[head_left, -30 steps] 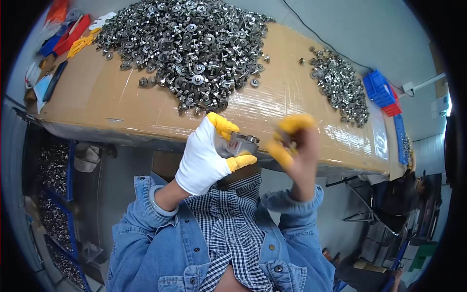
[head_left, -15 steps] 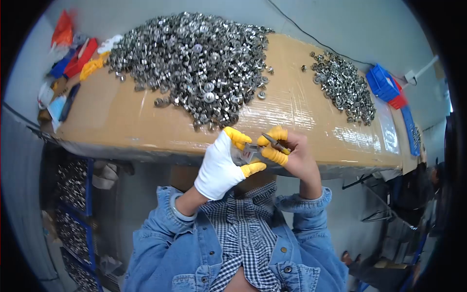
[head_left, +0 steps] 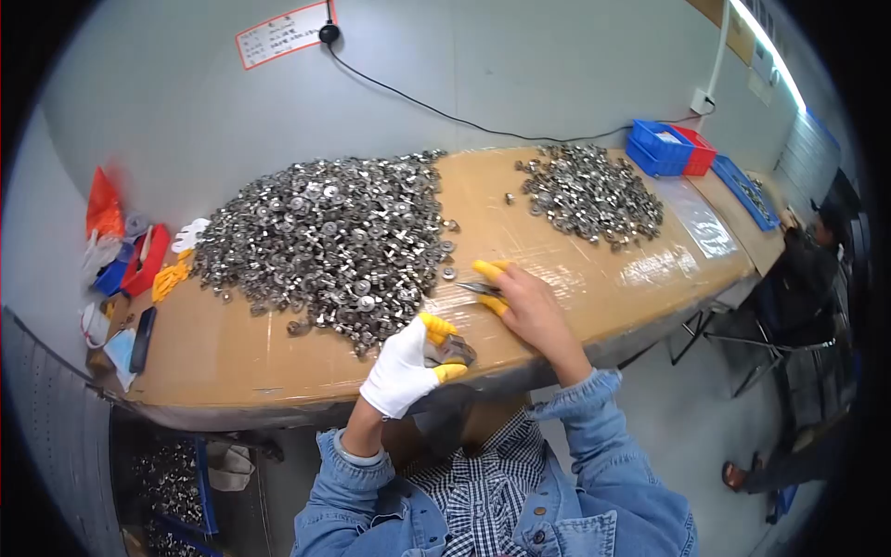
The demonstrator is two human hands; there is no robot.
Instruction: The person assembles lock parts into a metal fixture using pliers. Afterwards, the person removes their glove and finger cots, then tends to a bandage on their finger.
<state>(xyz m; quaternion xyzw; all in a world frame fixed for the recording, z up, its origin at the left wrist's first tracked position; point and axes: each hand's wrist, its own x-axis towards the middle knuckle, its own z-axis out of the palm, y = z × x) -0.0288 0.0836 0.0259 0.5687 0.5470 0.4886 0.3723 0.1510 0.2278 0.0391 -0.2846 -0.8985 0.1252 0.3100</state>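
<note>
My left hand point(head_left: 397, 373), in a white glove with yellow fingertips, is closed round a small grey metal block point(head_left: 455, 352) at the table's front edge. The fingers cover part of the block. My right hand point(head_left: 531, 314) wears yellow covers on its fingertips and is closed on a slim pointed metal tool point(head_left: 475, 289). The tool's tip points left, toward a loose round metal part point(head_left: 449, 274) beside the large heap of small metal parts point(head_left: 325, 241). Tip and part look apart.
A smaller heap of metal parts point(head_left: 594, 195) lies at the back right. Beyond it stand a blue bin point(head_left: 657, 148) and a red bin point(head_left: 700, 151). A black cable point(head_left: 418, 99) runs along the wall. A person point(head_left: 806, 269) sits at the far right.
My right hand has moved away from the block, forward over the table with the pointed tool. My left hand still holds the block. The view has tilted up, showing more wall.
</note>
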